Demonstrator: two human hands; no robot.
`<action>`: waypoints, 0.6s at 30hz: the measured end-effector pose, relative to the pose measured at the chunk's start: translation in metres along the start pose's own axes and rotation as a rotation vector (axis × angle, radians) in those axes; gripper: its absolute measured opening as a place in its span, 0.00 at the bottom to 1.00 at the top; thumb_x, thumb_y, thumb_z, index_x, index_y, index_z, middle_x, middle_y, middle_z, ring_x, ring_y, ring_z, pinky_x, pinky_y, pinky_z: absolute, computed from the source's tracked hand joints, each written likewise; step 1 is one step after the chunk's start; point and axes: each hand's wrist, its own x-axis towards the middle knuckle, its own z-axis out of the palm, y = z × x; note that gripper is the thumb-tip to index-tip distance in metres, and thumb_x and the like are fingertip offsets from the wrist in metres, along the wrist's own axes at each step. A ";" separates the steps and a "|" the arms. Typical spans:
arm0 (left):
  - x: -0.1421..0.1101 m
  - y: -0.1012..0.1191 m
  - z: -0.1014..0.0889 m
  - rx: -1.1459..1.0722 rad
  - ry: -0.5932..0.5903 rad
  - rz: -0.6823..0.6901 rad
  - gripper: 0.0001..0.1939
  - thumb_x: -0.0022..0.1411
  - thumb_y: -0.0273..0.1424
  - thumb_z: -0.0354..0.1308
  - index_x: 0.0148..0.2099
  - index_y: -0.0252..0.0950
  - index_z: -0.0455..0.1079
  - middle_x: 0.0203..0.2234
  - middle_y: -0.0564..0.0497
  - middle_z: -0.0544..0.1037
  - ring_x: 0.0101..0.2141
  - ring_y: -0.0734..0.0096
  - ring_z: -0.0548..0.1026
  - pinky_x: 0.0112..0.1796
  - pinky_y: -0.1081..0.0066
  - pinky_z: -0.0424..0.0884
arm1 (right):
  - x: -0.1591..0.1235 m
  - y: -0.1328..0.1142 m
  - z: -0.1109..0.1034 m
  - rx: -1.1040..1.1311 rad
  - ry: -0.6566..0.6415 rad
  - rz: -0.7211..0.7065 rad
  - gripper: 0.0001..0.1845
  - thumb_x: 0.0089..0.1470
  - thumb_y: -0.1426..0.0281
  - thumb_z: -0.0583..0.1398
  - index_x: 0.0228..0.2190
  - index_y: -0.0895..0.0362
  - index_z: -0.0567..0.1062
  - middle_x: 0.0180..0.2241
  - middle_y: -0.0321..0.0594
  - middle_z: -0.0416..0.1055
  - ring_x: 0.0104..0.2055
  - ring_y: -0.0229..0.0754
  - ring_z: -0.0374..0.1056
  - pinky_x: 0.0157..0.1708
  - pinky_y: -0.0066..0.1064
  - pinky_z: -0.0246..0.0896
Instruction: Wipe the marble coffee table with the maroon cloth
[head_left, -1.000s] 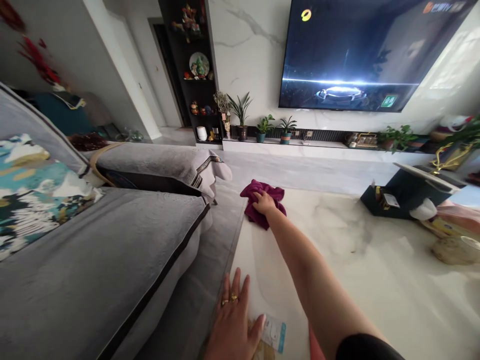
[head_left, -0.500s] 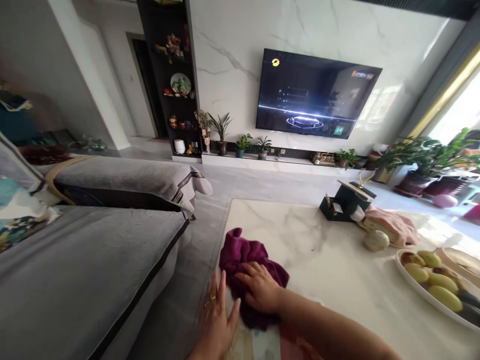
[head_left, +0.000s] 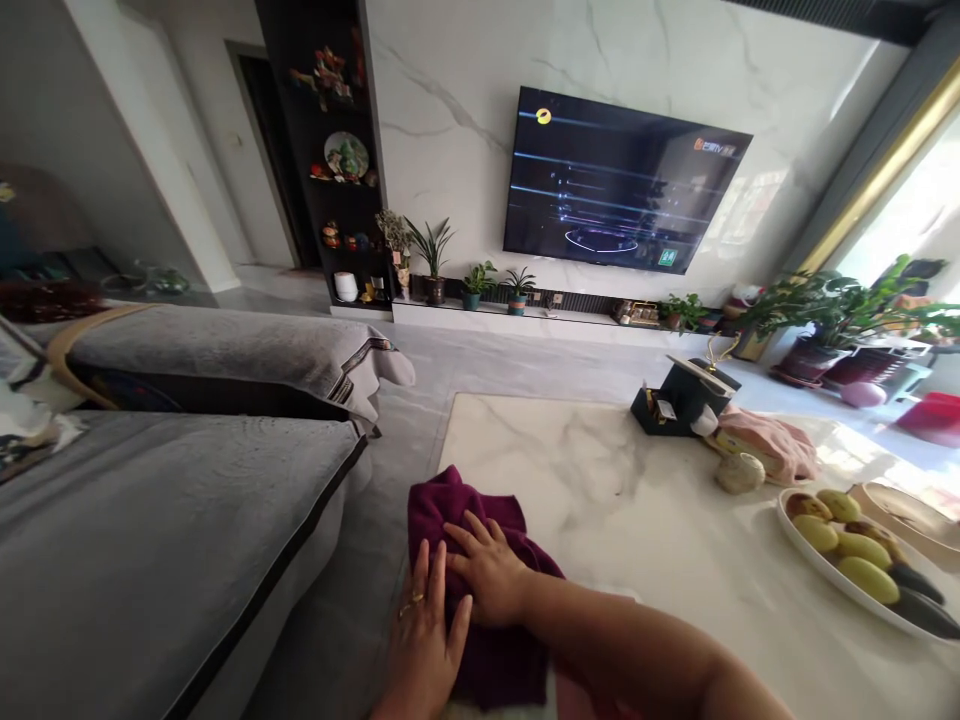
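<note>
A crumpled purple cloth (head_left: 465, 500) lies on the white marble-patterned table (head_left: 570, 455), near its left edge and partly over it. My right hand (head_left: 491, 572) presses flat on the cloth, fingers spread and pointing to the upper left. Beside it is my left hand (head_left: 429, 630), with a gold-coloured ring on one finger. Its fingers are stretched out along the cloth's left side, and its fingertips appear to touch the fabric. Neither hand is closed round anything. Part of the cloth is hidden under the hands.
On the table's right stand a white oval dish (head_left: 840, 595) of fruit, a dark box (head_left: 682, 400), a pink cloth (head_left: 780, 445) and a pale round object (head_left: 740, 473). A grey-covered sofa (head_left: 195, 510) is at the left. Beyond are potted plants and a television (head_left: 626, 185).
The cloth now lies more spread out and further left. My right hand has slid left with it, fingers more spread. My left hand remains close by; the view has shifted slightly.
</note>
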 end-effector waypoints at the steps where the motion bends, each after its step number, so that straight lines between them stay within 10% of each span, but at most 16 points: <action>1: -0.001 -0.001 0.000 0.014 -0.006 0.011 0.43 0.84 0.42 0.51 0.90 0.48 0.36 0.85 0.33 0.56 0.79 0.37 0.65 0.69 0.35 0.79 | 0.013 0.002 -0.003 0.001 0.021 0.026 0.47 0.69 0.50 0.66 0.81 0.41 0.61 0.87 0.45 0.45 0.89 0.70 0.34 0.82 0.77 0.40; 10: -0.006 -0.012 -0.007 0.113 -0.245 -0.068 0.36 0.83 0.47 0.46 0.84 0.39 0.61 0.85 0.38 0.58 0.83 0.33 0.53 0.74 0.31 0.71 | 0.075 0.099 -0.066 -0.001 0.222 0.342 0.41 0.70 0.60 0.63 0.80 0.44 0.65 0.85 0.40 0.54 0.87 0.62 0.43 0.83 0.65 0.46; 18: 0.001 -0.023 -0.008 0.127 -0.219 -0.031 0.38 0.82 0.50 0.46 0.80 0.31 0.66 0.81 0.33 0.65 0.81 0.33 0.60 0.74 0.33 0.71 | -0.053 0.227 -0.110 -0.063 0.342 0.692 0.38 0.71 0.64 0.59 0.78 0.48 0.68 0.84 0.42 0.58 0.86 0.59 0.47 0.81 0.55 0.51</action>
